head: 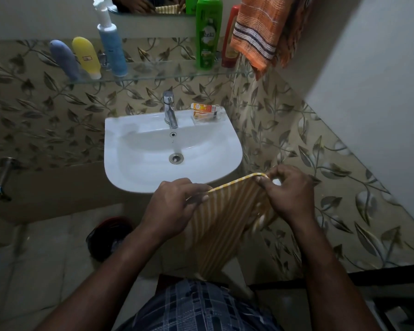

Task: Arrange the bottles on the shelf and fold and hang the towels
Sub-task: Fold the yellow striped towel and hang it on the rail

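A yellow and white striped towel [227,223] hangs in front of the sink, held by its top edge. My left hand [175,206] pinches the left corner and my right hand [287,192] pinches the right corner. On the glass shelf [153,72] stand a grey-blue bottle [63,59], a yellow bottle [86,57], a blue pump bottle [111,46], a green bottle [207,34] and a red bottle [230,39]. An orange striped towel [265,29] hangs at the upper right, partly covering the red bottle.
A white sink [134,173] with a chrome tap [170,108] is fixed to the leaf-patterned tiled wall. A small orange box [204,111] lies on the sink's back rim. A dark bucket [108,237] stands on the floor below. A mirror [148,4] is above the shelf.
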Available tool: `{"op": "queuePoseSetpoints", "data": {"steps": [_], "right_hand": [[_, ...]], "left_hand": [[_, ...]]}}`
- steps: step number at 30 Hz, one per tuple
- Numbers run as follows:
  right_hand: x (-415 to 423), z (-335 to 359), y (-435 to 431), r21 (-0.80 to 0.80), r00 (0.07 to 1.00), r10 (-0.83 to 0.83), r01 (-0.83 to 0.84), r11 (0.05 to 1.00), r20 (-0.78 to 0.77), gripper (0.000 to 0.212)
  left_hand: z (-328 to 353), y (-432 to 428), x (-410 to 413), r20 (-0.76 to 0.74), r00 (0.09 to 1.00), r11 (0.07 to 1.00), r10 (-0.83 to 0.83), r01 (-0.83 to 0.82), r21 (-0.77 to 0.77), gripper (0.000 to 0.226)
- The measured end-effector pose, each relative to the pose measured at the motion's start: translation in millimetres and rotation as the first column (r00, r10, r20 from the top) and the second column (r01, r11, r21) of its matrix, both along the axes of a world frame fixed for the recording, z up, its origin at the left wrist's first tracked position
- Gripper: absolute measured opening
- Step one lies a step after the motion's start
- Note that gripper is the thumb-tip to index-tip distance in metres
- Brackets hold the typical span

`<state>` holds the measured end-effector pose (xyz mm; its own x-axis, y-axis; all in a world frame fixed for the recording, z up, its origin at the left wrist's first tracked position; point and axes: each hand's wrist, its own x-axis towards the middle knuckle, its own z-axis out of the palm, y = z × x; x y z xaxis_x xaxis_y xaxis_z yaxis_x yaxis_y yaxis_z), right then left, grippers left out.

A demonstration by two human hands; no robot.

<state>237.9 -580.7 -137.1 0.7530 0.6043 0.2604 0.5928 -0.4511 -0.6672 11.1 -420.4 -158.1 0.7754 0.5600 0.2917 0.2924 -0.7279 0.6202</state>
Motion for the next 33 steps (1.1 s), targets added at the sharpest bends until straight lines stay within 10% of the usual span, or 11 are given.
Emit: {"op": "queuePoseSetpoints", "data": {"steps": [15, 19, 24, 28, 33], "right_hand": [[24, 7, -2, 0.017, 0.970, -0.244, 0.245, 0.969, -0.020, 0.018], [23, -2, 4, 0.048, 0.943, -0.332, 0.333, 0.942, -0.040, 0.018], [2, -21, 29, 0.064, 0.971, -0.229, 0.233, 0.970, -0.061, 0.020], [-28, -36, 53, 0.042, 0.967, 0.082, -0.074, 0.996, -0.239, 0.016], [-40, -33, 43, 0.283, 0.833, 0.359, -0.256, 0.924, -0.421, 0.025]], "left_hand": [[-4, 11, -2, -0.189, 0.977, 0.981, 0.096, -0.125, -0.149, 0.013], [16, 8, -6, -0.024, 0.979, 0.830, -0.203, 0.159, -0.535, 0.019], [49, -1, 0, 0.040, 0.841, 0.629, -0.539, 0.433, -0.645, 0.037], [68, -14, 11, -0.130, 0.770, 0.734, -0.624, 0.522, -0.434, 0.057], [59, -11, 15, -0.261, 0.939, 0.956, -0.225, 0.265, 0.129, 0.025]]}}
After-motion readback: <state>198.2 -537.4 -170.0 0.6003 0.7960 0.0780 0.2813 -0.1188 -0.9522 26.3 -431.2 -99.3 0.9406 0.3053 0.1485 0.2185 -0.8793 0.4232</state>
